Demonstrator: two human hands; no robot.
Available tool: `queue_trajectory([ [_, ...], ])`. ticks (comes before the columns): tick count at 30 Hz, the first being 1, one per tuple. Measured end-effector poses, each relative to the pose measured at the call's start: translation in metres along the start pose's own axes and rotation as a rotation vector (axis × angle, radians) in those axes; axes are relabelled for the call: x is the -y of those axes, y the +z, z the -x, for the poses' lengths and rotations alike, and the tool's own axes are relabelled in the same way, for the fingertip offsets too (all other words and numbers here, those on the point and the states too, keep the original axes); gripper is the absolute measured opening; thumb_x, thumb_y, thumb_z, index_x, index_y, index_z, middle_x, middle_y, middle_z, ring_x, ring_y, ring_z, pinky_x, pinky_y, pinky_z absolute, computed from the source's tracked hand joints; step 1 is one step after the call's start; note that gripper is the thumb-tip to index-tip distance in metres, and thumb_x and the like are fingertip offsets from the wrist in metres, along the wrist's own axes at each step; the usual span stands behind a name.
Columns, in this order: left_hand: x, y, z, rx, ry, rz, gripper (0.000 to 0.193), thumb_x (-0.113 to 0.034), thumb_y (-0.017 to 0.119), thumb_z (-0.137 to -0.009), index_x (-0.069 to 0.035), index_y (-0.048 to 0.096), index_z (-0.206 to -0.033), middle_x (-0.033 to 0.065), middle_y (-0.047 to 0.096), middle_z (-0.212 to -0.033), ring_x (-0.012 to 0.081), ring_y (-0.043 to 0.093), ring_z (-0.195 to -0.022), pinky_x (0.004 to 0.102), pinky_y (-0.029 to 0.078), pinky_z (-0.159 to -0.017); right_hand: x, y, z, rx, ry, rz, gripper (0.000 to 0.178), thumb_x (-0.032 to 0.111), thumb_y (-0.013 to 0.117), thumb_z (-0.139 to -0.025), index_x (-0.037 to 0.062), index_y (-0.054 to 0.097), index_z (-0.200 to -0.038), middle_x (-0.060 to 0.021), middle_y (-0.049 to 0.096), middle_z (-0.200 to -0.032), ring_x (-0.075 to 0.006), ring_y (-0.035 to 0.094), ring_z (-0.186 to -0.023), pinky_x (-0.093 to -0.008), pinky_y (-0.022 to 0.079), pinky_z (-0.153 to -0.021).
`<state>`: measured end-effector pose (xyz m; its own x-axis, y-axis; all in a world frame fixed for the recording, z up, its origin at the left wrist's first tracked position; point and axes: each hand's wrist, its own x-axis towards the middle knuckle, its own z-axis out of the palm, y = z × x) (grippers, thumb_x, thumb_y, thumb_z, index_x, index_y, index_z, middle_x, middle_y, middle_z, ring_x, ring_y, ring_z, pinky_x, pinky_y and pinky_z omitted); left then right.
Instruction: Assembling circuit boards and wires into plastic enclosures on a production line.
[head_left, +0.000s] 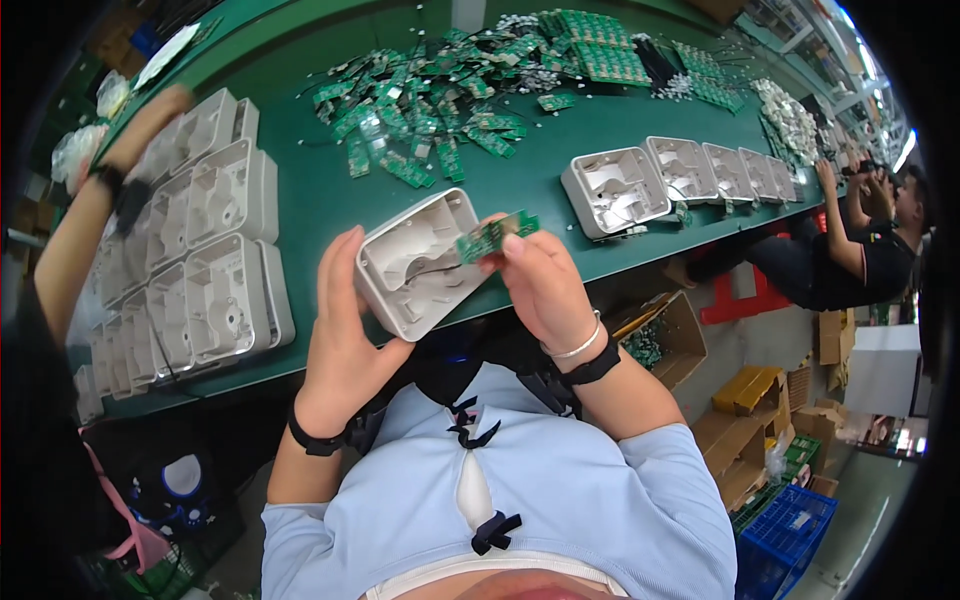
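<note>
Left hand point(345, 330) grips grey plastic housing point(420, 262) over the near bench point(320, 200) edge, right hand point(540, 285) pinches green circuit board point(495, 235) at housing's rim, open bench just beyond.

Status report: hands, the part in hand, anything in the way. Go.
Left hand grips white housing, open side up. Right hand pinches green board at housing's edge. Nothing between them; board pile lies beyond.

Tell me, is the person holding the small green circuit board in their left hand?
No, the green circuit board is pinched in the right hand, while the left hand holds the grey plastic housing.
</note>
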<state>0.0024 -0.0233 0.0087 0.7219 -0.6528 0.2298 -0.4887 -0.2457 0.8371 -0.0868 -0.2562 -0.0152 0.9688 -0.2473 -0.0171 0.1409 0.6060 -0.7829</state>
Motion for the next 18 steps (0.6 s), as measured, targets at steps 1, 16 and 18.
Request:
queue_trajectory([
  [1,0.001,-0.001,0.000,-0.002,-0.010,-0.003,0.111,0.000,0.088,-0.075,-0.007,0.025,-0.167,0.0207,0.031,-0.165,0.0375,0.047,-0.148,0.0417,0.060,-0.105,0.002,-0.002,-0.001,-0.005,-0.005,-0.126,0.020,-0.003,0.074,-0.096,-0.0025,0.075,-0.116,-0.0059,0.073,-0.117,-0.0146,0.068,-0.103,-0.0311,0.056,-0.093],
  [16,0.019,0.007,0.009,-0.058,0.040,-0.016,0.115,0.004,0.089,-0.070,-0.007,0.025,-0.165,0.0154,0.035,-0.164,0.0299,0.057,-0.139,0.0434,0.055,-0.111,0.018,0.013,0.001,0.353,-0.122,0.700,0.023,-0.003,0.066,-0.095,0.0015,0.073,-0.116,-0.0088,0.069,-0.118,-0.0208,0.068,-0.110,-0.0337,0.054,-0.098],
  [18,0.016,0.006,0.007,-0.051,-0.002,0.017,0.115,0.004,0.089,-0.070,-0.007,0.025,-0.165,0.0150,0.034,-0.165,0.0298,0.057,-0.140,0.0429,0.057,-0.109,0.023,0.013,0.002,0.393,-0.196,0.797,0.024,-0.004,0.065,-0.093,0.0022,0.073,-0.115,-0.0093,0.068,-0.116,-0.0222,0.068,-0.110,-0.0340,0.054,-0.097],
])
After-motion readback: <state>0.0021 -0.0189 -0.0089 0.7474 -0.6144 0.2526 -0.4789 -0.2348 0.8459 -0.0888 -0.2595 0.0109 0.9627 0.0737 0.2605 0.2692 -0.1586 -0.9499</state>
